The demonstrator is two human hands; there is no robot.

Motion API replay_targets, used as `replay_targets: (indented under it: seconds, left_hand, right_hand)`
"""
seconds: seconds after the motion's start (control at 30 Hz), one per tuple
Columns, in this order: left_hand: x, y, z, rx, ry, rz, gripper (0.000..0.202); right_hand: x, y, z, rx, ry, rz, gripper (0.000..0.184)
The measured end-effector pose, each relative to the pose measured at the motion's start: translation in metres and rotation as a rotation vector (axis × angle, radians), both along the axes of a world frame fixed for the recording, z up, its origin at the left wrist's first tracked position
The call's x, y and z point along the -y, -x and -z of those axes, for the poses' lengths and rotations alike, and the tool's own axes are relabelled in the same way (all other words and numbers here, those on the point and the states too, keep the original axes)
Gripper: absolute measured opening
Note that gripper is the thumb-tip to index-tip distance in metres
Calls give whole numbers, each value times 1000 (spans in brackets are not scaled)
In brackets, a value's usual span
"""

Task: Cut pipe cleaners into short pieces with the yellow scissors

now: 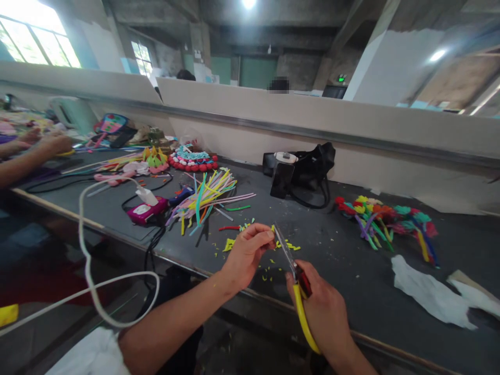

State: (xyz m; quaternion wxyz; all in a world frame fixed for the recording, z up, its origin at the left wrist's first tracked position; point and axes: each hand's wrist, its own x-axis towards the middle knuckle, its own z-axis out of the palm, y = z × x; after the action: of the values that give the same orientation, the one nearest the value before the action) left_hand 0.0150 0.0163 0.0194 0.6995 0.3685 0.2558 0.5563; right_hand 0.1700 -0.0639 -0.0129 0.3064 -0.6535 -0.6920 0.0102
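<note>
The right hand [326,307] grips yellow-handled scissors [288,253], their blades pointing up beside the left hand [245,255], whose thumb and forefinger pinch a small yellow piece [273,228] near the blade tips. Yellow clippings [291,246] lie scattered on the dark tabletop [332,245] beneath and around both hands. Beyond the left hand sits a loose pile of multicoloured pipe cleaners [213,194], beside a magenta power adapter [146,211]; fuzzy craft flowers [380,212] lie farther right.
</note>
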Motion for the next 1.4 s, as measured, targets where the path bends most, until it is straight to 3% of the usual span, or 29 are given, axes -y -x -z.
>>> replay_targets:
  seconds: [0.9, 1.03, 1.27, 1.4]
  left_hand:
    - [2, 1, -2, -26, 46, 26, 10]
    - [-11, 17, -3, -363, -109, 48, 10]
    - [-41, 67, -3, -1487, -663, -76, 7]
    - [-44, 78, 1, -1807, -742, -64, 12]
  right_hand:
    - [0, 1, 12, 68, -26, -72, 29]
    - [-1, 0, 8, 8, 32, -53, 26]
    - [-1, -13, 10, 35, 59, -21, 22]
    - [0, -20, 10, 28, 80, 0, 21]
